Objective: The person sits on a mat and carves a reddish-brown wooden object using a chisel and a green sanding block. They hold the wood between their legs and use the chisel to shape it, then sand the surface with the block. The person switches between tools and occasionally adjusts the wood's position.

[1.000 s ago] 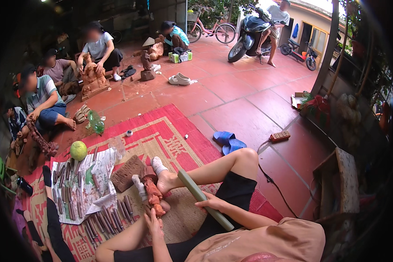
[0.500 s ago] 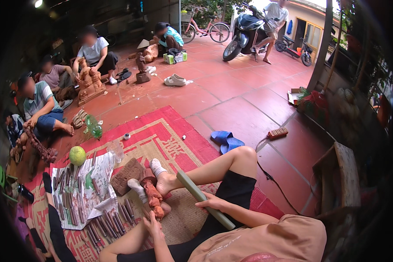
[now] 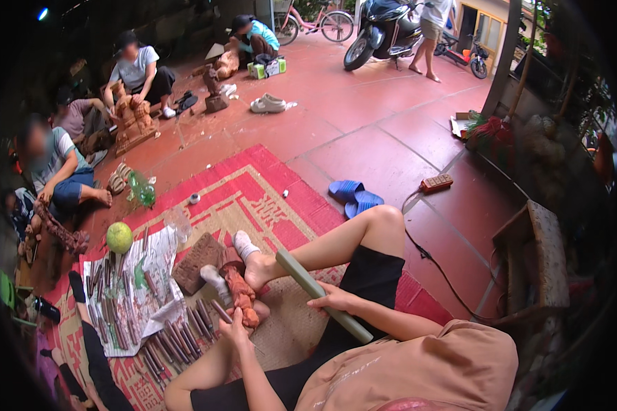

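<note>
Printed sheet (image 3: pixel 163 257): lies at the left with loose tools on it; a tug at its creased edge could set them rolling, and the round green fruit (image 3: pixel 119 238) at its far edge could roll too.
Tool row (image 3: pixel 178 340): slim handles packed side by side, near the left shin (image 3: pixel 209 363); a shift of that leg could scatter them. Little room here.
Wooden block (image 3: pixel 199 264): sits just beyond the feet, closing off that side.
Left hand (image 3: pixel 234 329): fingers closed round a slim tool (image 3: pixel 221 312) at the near end of the carving — its thin end seems to point back toward the lap, so a slip could nick the thigh.
Carved figure (image 3: pixel 240 291): reddish wood, lying between the feet and touching them; with only feet to brace it, it could twist under a knock.
Right hand (image 3: pixel 334 299): fingers wrapped round a grey-green bar (image 3: pixel 297 275), held across the right leg; a careless swing could clip the shin — the leg is just beside it.
Woven mat (image 3: pixel 288 218): its far right edge runs beyond the raised knee, with the widest room past the feet.
Blue slippers (image 3: pixel 355 197): just off that edge.
Power strip (image 3: pixel 436 183): its cable curves along the floor toward the wooden crate (image 3: pixel 554 267), a snag if a foot stretches out.
</note>
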`<state>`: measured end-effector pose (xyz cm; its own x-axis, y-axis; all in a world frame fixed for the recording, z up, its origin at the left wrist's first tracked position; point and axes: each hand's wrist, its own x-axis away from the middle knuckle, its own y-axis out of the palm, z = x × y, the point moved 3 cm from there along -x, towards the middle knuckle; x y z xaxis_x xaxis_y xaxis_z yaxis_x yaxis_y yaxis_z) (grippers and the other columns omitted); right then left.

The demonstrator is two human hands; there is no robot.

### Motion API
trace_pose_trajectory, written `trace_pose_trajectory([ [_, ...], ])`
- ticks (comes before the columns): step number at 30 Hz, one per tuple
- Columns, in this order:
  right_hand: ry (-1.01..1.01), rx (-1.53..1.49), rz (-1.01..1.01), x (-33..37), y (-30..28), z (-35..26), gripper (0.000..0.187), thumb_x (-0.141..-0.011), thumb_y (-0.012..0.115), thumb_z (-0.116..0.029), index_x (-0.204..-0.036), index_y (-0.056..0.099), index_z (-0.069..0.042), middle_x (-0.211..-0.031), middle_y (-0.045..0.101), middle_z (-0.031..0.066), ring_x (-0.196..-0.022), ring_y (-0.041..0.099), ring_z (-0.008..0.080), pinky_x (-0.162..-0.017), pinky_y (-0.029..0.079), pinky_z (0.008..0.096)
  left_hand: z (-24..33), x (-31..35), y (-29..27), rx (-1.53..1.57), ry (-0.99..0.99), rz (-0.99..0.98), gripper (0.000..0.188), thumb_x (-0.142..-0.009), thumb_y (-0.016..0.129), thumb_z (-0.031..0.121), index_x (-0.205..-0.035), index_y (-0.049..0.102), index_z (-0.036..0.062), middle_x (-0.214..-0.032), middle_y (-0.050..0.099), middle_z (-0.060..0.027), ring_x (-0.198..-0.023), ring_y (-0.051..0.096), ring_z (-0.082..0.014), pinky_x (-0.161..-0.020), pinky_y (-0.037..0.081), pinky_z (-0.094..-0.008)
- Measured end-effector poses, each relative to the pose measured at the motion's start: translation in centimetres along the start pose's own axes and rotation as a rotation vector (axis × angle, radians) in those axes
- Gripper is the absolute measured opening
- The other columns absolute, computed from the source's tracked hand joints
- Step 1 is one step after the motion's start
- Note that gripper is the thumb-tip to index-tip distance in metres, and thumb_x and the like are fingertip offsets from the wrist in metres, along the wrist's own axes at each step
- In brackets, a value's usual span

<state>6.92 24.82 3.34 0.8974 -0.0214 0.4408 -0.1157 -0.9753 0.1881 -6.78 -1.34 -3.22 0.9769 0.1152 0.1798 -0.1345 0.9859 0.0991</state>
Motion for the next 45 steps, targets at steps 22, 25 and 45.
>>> trace_pose_trajectory([
  [22, 0.066, 0.182, -0.024, 0.3, 0.1, -4.9, 0.061, -0.084, 0.076, -0.011, -0.136, 0.044, -0.006, -0.080, 0.056, 0.0025, -0.063, 0.053, 0.0108, -0.059, 0.045, 0.0262, 3.0, -0.5, 0.8, -0.118, -0.117, -0.101, 0.026, -0.089, 0.076, 0.022, -0.093, 0.058, 0.0037, -0.078, 0.059, -0.0006, -0.068, 0.055, -0.0060, -0.061, 0.044, -0.0220],
  [25, 0.079, 0.171, -0.059, -0.9, 1.8, -6.2, 0.065, -0.085, 0.076, -0.012, -0.141, 0.042, -0.006, -0.080, 0.054, 0.0012, -0.064, 0.052, 0.0098, -0.060, 0.044, 0.0255, 3.5, -0.4, -0.3, 0.010, -0.183, -0.116, 0.028, -0.087, 0.077, 0.023, -0.095, 0.058, 0.0047, -0.078, 0.058, 0.0010, -0.060, 0.049, -0.0044, -0.053, 0.037, -0.0208],
  [45, 0.220, 0.046, 0.019, -8.0, 2.9, -4.7, 0.057, -0.088, 0.072, -0.013, -0.138, 0.045, -0.008, -0.076, 0.052, -0.0001, -0.060, 0.051, 0.0089, -0.058, 0.043, 0.0241, 6.6, -1.2, -0.4, -0.352, 0.002, -0.308, 0.018, -0.089, 0.071, 0.015, -0.090, 0.065, -0.0017, -0.068, 0.060, -0.0041, -0.064, 0.054, -0.0100, -0.061, 0.044, -0.0283],
])
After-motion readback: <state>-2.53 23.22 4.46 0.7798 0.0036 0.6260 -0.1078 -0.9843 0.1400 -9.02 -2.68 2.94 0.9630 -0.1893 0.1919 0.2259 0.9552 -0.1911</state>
